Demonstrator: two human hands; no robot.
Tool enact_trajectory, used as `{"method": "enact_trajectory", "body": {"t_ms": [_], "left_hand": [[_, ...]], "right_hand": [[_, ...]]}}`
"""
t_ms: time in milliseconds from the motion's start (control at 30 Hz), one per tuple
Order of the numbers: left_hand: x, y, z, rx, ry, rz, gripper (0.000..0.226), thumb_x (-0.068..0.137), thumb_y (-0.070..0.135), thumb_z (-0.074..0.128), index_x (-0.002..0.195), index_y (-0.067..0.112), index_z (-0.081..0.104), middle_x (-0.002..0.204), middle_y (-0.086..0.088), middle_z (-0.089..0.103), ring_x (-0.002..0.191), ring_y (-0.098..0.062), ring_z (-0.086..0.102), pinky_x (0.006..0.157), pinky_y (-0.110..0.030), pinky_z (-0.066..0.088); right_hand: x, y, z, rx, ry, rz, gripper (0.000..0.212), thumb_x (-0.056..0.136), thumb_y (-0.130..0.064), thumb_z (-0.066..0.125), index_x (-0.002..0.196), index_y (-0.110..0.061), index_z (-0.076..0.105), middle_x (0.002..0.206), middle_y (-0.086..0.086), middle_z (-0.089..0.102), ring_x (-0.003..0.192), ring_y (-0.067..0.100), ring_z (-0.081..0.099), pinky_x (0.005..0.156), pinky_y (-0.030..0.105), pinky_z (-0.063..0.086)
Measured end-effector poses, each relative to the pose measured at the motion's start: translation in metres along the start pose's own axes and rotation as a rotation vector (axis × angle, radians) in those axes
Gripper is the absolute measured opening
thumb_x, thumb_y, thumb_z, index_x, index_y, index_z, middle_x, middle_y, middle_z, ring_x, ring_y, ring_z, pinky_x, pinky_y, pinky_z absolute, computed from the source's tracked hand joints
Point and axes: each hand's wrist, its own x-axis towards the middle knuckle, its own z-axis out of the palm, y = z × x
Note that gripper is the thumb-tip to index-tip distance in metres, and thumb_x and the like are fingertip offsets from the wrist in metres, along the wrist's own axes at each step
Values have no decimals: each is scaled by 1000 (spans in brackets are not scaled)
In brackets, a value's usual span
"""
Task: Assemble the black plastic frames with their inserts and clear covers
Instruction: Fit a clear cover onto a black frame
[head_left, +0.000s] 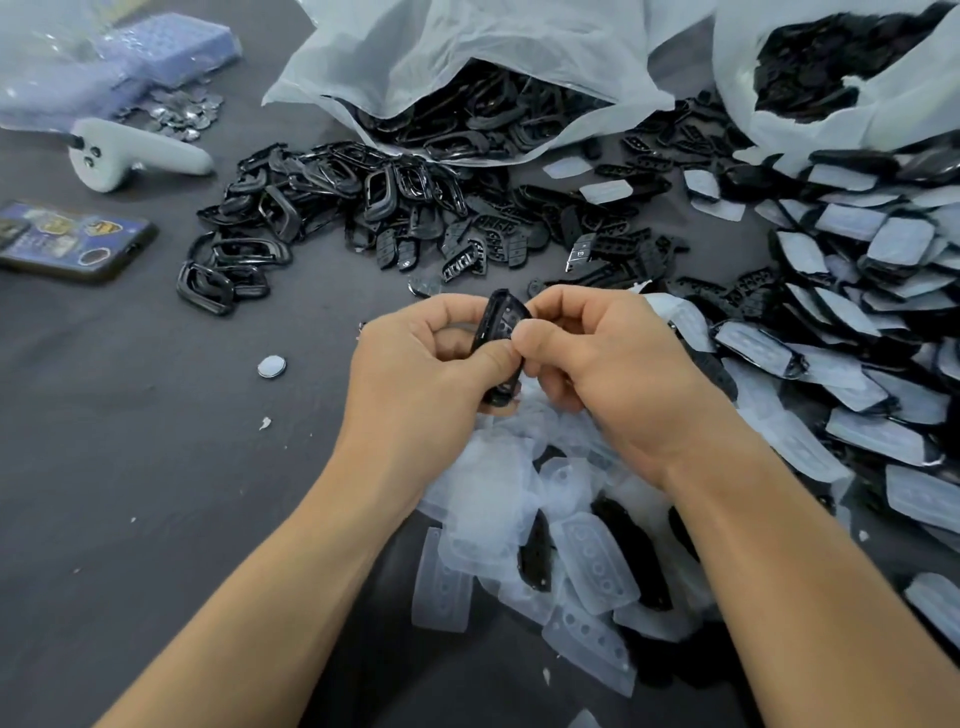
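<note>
Both my hands hold one black plastic frame (500, 325) upright over the table's middle. My left hand (426, 364) grips its left edge with thumb and curled fingers. My right hand (597, 358) pinches its right side, thumb on the front. An insert with holes shows inside the frame. Loose black frames (244, 249) lie in a heap at the left centre. Black inserts (519, 234) are spread behind my hands. Clear covers (587, 561) are piled below my wrists.
A heap of assembled pieces (857, 322) fills the right side. Two open plastic bags (467, 62) of black parts stand at the back. A phone (67, 241), a white controller (119, 156), a blue box (166, 47) and a small round disc (271, 366) lie at the left.
</note>
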Motion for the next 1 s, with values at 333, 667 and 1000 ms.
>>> {"method": "enact_trajectory", "body": {"t_ms": [333,667,1000], "left_hand": [[-4,6,-8,-78,-102,-53,23,75,5,63,90,13,78,79,-17,79,72,-28,77,56,-30,61],[-1,3,-6,265,6,113,23,94,10,72,75,23,76,63,1,75,56,-14,66,53,-29,54],[5,7,-24,96,52,67,27,84,-6,73,88,20,79,82,-7,81,73,-21,77,68,-33,62]], "right_hand": [[0,3,8,-227,237,-122,8,73,-23,75,65,-22,72,54,-5,66,42,3,49,51,23,36],[-7,0,4,-338,167,-126,6,63,-19,76,65,-19,70,57,5,66,52,14,51,55,33,40],[-7,-4,-2,-417,321,-262,14,84,-13,72,80,-25,77,66,-8,72,55,8,65,53,24,52]]}}
